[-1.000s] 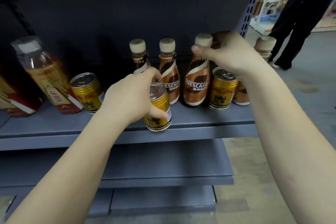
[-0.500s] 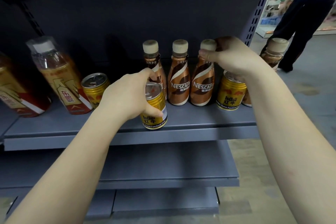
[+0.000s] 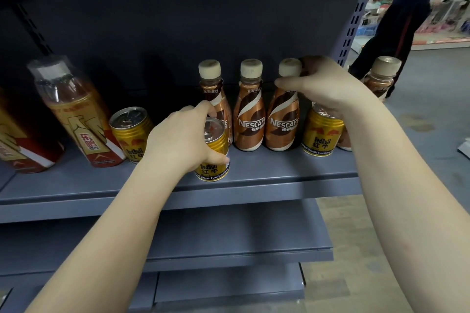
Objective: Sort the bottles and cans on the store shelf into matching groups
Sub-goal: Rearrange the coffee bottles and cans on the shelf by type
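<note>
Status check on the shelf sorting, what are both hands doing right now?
Left hand grips Red Bull can at shelf front. Right hand holds third Nescafe bottle by neck. Another can splits off fourth bottle.

Two bare arms come up from the bottom of the frame. There are no sleeves on them. The left hand (image 3: 183, 138) and the right hand (image 3: 323, 89) have no gloves, rings or watch. Both arms look smooth.
</note>
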